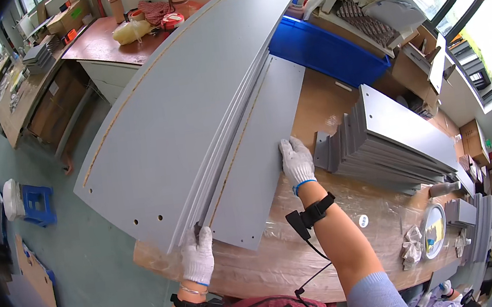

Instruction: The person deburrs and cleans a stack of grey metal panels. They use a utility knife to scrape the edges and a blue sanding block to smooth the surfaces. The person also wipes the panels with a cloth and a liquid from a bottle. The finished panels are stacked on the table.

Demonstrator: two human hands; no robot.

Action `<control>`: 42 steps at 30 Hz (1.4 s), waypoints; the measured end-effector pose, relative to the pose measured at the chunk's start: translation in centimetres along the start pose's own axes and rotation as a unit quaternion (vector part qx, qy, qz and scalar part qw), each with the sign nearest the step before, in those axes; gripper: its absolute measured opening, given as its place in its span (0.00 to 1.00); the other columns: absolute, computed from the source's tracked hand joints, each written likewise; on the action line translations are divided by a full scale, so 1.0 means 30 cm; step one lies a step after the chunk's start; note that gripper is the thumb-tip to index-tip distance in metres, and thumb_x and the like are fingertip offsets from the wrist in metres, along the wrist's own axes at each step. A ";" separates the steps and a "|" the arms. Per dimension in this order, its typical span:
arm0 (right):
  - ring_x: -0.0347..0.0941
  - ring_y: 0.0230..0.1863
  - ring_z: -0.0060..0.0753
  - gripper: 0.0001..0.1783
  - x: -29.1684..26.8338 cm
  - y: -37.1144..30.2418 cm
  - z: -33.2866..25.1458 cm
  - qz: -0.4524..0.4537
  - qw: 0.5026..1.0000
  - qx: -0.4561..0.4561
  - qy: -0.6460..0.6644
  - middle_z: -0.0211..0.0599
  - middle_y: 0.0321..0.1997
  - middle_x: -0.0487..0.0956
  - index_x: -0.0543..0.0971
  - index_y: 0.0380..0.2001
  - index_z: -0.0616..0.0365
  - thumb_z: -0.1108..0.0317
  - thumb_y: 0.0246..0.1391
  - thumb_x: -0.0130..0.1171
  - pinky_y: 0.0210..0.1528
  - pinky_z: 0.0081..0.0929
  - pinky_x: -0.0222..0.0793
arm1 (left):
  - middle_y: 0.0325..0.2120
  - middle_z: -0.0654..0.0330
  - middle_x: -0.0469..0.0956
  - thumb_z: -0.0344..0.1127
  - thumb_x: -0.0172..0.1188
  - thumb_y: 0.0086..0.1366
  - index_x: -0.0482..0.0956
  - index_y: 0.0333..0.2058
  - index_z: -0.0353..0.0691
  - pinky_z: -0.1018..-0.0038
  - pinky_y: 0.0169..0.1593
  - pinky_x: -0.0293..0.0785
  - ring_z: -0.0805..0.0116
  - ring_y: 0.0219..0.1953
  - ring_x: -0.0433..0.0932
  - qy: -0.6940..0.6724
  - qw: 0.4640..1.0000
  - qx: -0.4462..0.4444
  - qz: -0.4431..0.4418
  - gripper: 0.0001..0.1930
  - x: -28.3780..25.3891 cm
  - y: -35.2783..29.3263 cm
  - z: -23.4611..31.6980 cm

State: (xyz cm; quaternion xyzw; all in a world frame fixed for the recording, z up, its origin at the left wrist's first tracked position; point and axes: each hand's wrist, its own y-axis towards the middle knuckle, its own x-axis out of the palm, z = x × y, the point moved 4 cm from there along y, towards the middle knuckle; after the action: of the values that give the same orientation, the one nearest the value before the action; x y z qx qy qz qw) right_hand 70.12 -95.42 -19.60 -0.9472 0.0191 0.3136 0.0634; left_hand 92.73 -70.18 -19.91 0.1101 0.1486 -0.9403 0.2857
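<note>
A narrow grey panel (261, 151), with a brown groove along its left side and small holes near its ends, lies on the film-covered table. My left hand (199, 258), in a white glove, grips its near left corner. At its right long edge is my right hand (299, 162), also gloved, with the thumb side on the panel and the fingers closed at the edge; their tips are partly hidden. Just left of the narrow panel lies a stack of large grey panels (178, 100), the top one having a curved edge, a long brown groove and dark holes.
Stacked grey boards (402, 128) stand to the right, behind a white oval dish (434, 231). A blue bin (325, 51) sits at the far side. Left are a red-topped cabinet (104, 45) and a blue stool (38, 203). Another person's gloved hand (446, 287) shows at lower right.
</note>
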 end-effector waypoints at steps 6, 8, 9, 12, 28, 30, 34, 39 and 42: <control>0.72 0.60 0.61 0.36 -0.006 -0.032 -0.136 -0.029 0.978 0.068 -0.196 0.59 0.61 0.70 0.64 0.68 0.58 0.45 0.66 0.48 0.59 0.47 0.71 | 0.39 0.49 0.79 0.55 0.51 0.74 0.66 0.53 0.26 0.63 0.49 0.73 0.57 0.42 0.77 0.036 0.996 -0.080 -0.004 0.31 0.079 0.037 -0.091; 0.73 0.59 0.60 0.41 0.004 -0.053 -0.134 -0.057 0.970 0.071 -0.224 0.59 0.63 0.68 0.56 0.71 0.62 0.42 0.66 0.45 0.59 0.48 0.72 | 0.46 0.43 0.77 0.56 0.51 0.74 0.64 0.57 0.23 0.63 0.56 0.70 0.54 0.49 0.75 0.014 0.996 -0.069 0.052 0.35 0.102 0.049 -0.132; 0.73 0.59 0.61 0.43 0.012 -0.078 -0.134 -0.071 0.971 0.068 -0.220 0.59 0.63 0.68 0.55 0.71 0.64 0.42 0.66 0.45 0.58 0.48 0.72 | 0.50 0.40 0.76 0.57 0.50 0.74 0.62 0.59 0.21 0.63 0.59 0.68 0.52 0.52 0.74 0.004 0.995 -0.062 0.080 0.37 0.110 0.051 -0.148; 0.73 0.58 0.61 0.48 0.023 -0.184 -0.140 -0.119 0.971 0.059 -0.199 0.62 0.63 0.67 0.48 0.71 0.71 0.41 0.65 0.45 0.58 0.48 0.72 | 0.57 0.38 0.71 0.57 0.50 0.74 0.60 0.62 0.19 0.66 0.65 0.63 0.53 0.59 0.70 0.024 0.993 -0.092 0.075 0.40 0.116 0.066 -0.207; 0.75 0.55 0.59 0.27 -0.233 -0.752 0.385 -0.507 0.849 -0.072 -0.135 0.56 0.50 0.80 0.79 0.52 0.57 0.48 0.64 0.48 0.59 0.47 0.69 | 0.44 0.53 0.77 0.60 0.58 0.67 0.72 0.54 0.40 0.57 0.48 0.76 0.58 0.46 0.78 -0.243 0.908 -0.337 -0.058 0.30 0.062 -0.155 -0.261; 0.75 0.55 0.58 0.27 -0.374 -0.745 0.502 -0.440 0.890 -0.009 -0.116 0.56 0.51 0.80 0.81 0.49 0.58 0.47 0.64 0.48 0.59 0.46 0.68 | 0.33 0.53 0.80 0.52 0.59 0.69 0.75 0.48 0.39 0.59 0.39 0.82 0.58 0.35 0.82 -0.171 0.871 -0.395 -0.237 0.22 0.090 -0.219 -0.285; 0.74 0.56 0.58 0.28 -0.625 -0.760 0.800 -0.295 0.945 0.108 -0.087 0.54 0.52 0.80 0.82 0.49 0.58 0.45 0.62 0.49 0.59 0.46 0.69 | 0.24 0.60 0.80 0.34 0.57 0.71 0.77 0.42 0.38 0.70 0.28 0.83 0.66 0.24 0.82 -0.103 0.914 -0.206 -0.334 0.06 0.375 -0.271 0.104; 0.75 0.56 0.56 0.28 -0.891 -0.859 1.033 -0.164 0.955 0.244 -0.026 0.53 0.52 0.81 0.82 0.50 0.57 0.46 0.62 0.50 0.59 0.44 0.69 | 0.30 0.65 0.79 0.38 0.54 0.74 0.72 0.50 0.40 0.77 0.31 0.79 0.76 0.27 0.79 -0.184 0.933 0.097 -0.292 0.12 0.746 -0.131 0.638; 0.75 0.57 0.54 0.27 -0.956 -0.942 1.145 -0.114 0.959 0.260 0.011 0.51 0.53 0.81 0.82 0.51 0.57 0.47 0.61 0.51 0.60 0.42 0.69 | 0.43 0.58 0.80 0.43 0.60 0.69 0.71 0.58 0.40 0.70 0.42 0.78 0.70 0.39 0.78 -0.141 0.967 0.097 -0.190 0.23 0.933 0.012 0.813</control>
State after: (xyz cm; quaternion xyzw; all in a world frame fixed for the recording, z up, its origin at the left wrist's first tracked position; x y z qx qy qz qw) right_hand 28.93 -62.99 -26.74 -0.8973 -0.0077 0.2784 0.3425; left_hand 67.21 -92.94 -5.45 -0.0263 0.0332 -0.9933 0.1077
